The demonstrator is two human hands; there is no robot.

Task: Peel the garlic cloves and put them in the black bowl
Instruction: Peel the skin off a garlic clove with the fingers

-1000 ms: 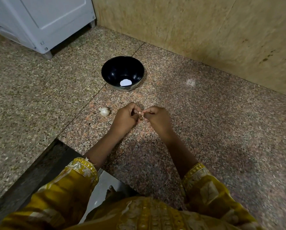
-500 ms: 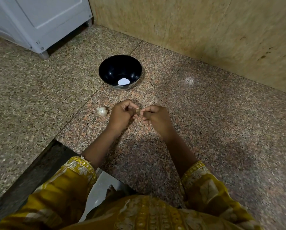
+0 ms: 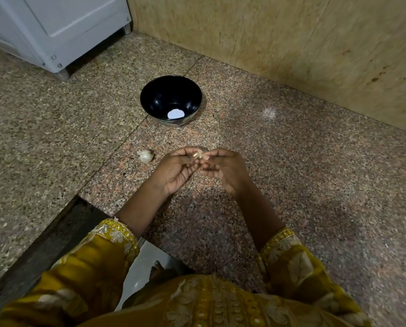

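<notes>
A black bowl (image 3: 170, 100) stands on the speckled granite counter, with a white patch of reflected light near its bottom. Nearer to me, my left hand (image 3: 177, 169) and my right hand (image 3: 224, 167) meet fingertip to fingertip and together pinch a small garlic clove (image 3: 200, 155). The clove is mostly hidden by my fingers; a pale bit and a brownish bit show. A white garlic piece (image 3: 145, 156) lies on the counter just left of my left hand.
A tan stone wall (image 3: 291, 43) runs behind the bowl to the right. A white appliance (image 3: 55, 27) stands at the far left corner. The counter edge (image 3: 62, 215) drops off at the lower left. My yellow sleeves fill the bottom of the view.
My hands have turned a little, palms more toward me, while still working the clove between the fingertips. The bowl and the loose garlic piece have not moved.
</notes>
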